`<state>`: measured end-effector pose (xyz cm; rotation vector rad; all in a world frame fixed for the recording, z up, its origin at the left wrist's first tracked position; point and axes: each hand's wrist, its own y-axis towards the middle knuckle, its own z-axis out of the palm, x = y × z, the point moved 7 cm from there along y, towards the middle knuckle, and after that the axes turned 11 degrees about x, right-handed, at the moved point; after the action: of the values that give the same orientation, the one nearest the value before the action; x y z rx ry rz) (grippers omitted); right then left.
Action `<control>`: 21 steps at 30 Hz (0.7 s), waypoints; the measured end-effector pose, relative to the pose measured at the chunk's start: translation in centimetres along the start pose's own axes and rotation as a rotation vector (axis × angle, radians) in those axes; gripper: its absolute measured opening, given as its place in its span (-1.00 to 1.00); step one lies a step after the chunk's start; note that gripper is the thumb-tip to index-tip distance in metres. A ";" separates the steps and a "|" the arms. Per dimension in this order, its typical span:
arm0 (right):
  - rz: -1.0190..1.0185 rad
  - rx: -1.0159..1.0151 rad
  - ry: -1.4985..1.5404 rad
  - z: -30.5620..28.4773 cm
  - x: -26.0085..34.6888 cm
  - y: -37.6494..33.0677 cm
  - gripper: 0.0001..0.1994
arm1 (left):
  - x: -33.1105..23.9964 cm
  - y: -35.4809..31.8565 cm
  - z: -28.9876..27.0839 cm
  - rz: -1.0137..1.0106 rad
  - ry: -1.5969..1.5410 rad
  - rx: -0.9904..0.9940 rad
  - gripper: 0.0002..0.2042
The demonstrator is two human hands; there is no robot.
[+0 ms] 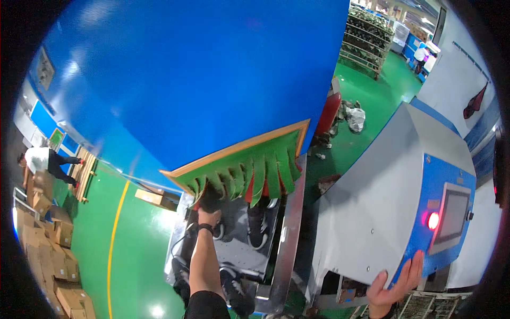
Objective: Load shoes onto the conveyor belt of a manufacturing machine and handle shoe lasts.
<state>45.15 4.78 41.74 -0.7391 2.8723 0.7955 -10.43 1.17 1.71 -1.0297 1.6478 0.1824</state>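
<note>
My left hand, with a dark band on its wrist, reaches forward to the green strip curtain at the mouth of a big blue machine housing. Its fingers close on a black shoe that is half under the strips. More black and white shoes lie on the grey conveyor belt below. My right hand rests flat, fingers spread, on the lower edge of the blue control panel of a grey machine, below a lit red button and a screen.
A metal side rail runs along the belt. Stacked cardboard boxes stand at the left on the green floor with a yellow line. A person in a white top bends by a wooden pallet. Racks stand far back.
</note>
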 end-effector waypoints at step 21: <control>-0.165 -0.066 0.898 -3.1 2.6 -3.5 -0.22 | -16.5 -39.3 2.7 0.335 -0.842 0.464 -0.36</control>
<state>44.69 -0.50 42.29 -1.6783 3.4371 0.6435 18.72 -12.41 29.77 -0.2388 0.9918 0.3749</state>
